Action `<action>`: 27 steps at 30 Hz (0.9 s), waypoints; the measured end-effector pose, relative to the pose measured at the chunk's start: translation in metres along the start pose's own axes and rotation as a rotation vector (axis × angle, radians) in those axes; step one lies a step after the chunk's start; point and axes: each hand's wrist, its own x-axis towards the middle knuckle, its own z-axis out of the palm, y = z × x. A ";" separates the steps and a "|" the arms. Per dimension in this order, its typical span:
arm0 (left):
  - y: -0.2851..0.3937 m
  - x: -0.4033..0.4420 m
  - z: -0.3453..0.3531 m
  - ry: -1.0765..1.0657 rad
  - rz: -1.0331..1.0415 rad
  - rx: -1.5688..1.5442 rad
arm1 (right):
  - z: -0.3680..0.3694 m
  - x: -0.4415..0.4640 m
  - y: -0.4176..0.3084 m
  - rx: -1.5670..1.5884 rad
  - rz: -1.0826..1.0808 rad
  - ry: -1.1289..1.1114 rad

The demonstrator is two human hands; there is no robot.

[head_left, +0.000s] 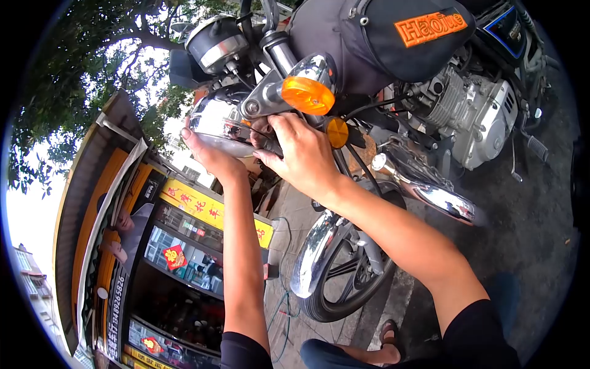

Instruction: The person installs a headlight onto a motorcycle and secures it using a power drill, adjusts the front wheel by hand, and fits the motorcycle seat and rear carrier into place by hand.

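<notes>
A motorcycle headlight with a chrome rim sits below the round gauge. Under its lower edge, my left hand supports the lamp, thumb and fingers spread around the rim. My right hand is at the back of the headlight, beneath the orange turn signal; its fingers are bent together around something dark that I cannot make out. A round amber reflector is just right of that hand.
The front wheel with its chrome fender is below my hands. The engine and a dark tank bag are at the right. A shopfront with a yellow sign stands at the left. A green hose lies on the ground.
</notes>
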 end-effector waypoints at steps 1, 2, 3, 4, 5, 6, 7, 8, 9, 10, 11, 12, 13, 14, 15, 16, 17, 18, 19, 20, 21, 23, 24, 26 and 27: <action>-0.002 0.001 0.000 0.014 0.002 0.001 | 0.000 0.001 0.001 0.012 -0.013 -0.010; -0.003 0.001 -0.002 0.015 0.009 0.004 | 0.000 0.002 0.003 0.018 -0.017 -0.009; -0.002 0.001 -0.004 -0.015 -0.027 -0.001 | 0.000 0.002 0.003 0.007 -0.034 0.008; -0.001 0.002 -0.007 -0.042 -0.059 -0.005 | 0.001 0.002 0.004 -0.001 -0.053 0.024; -0.002 0.003 -0.008 -0.050 -0.050 -0.017 | 0.001 0.003 0.005 -0.022 -0.081 0.045; 0.005 0.000 -0.004 -0.074 -0.044 -0.021 | -0.001 0.004 0.005 -0.035 -0.084 0.031; 0.005 0.003 -0.009 -0.109 -0.039 -0.010 | -0.002 0.004 0.003 -0.017 -0.075 0.016; 0.003 0.007 -0.013 -0.144 -0.036 -0.002 | -0.004 0.005 0.002 -0.003 -0.067 0.002; 0.003 0.010 -0.016 -0.156 -0.042 -0.019 | -0.002 0.005 0.004 -0.004 -0.067 -0.003; 0.004 0.013 -0.020 -0.183 -0.038 -0.005 | -0.001 0.004 0.006 -0.055 -0.066 -0.010; 0.005 0.015 -0.024 -0.208 -0.031 0.048 | -0.001 0.004 0.007 -0.045 -0.070 -0.012; 0.008 0.015 -0.026 -0.232 -0.025 0.103 | 0.000 0.004 0.008 -0.033 -0.073 -0.014; 0.004 0.019 -0.029 -0.232 -0.012 0.085 | 0.004 0.004 0.010 -0.023 -0.067 0.003; 0.000 0.022 -0.031 -0.234 0.000 0.064 | 0.004 0.004 0.010 0.001 -0.065 -0.006; 0.000 0.020 -0.030 -0.222 -0.022 0.044 | 0.003 0.005 0.010 0.030 -0.075 -0.016; 0.001 0.020 -0.029 -0.219 -0.011 0.039 | 0.002 0.007 0.010 0.057 -0.087 -0.023; 0.003 0.020 -0.028 -0.236 -0.048 0.010 | 0.001 0.008 0.010 0.056 -0.100 -0.020; 0.004 0.020 -0.027 -0.252 -0.086 -0.018 | 0.000 0.007 0.010 0.023 -0.093 -0.025; 0.005 0.020 -0.027 -0.278 -0.093 -0.037 | -0.001 0.007 0.011 -0.009 -0.082 -0.034; 0.006 0.020 -0.026 -0.277 -0.090 -0.039 | -0.003 0.007 0.013 -0.009 -0.086 -0.033; 0.006 0.019 -0.025 -0.270 -0.082 -0.020 | -0.005 0.007 0.015 -0.040 -0.182 -0.016; 0.009 0.019 -0.024 -0.273 -0.082 -0.006 | -0.007 0.008 0.017 -0.045 -0.278 -0.018; 0.014 0.017 -0.023 -0.276 -0.083 -0.004 | -0.008 0.005 0.019 -0.044 -0.276 -0.015; 0.021 0.012 -0.020 -0.248 -0.116 0.047 | -0.011 -0.002 0.023 -0.171 -0.343 -0.219; 0.023 0.012 -0.020 -0.262 -0.163 0.021 | -0.012 -0.001 0.022 -0.165 -0.342 -0.224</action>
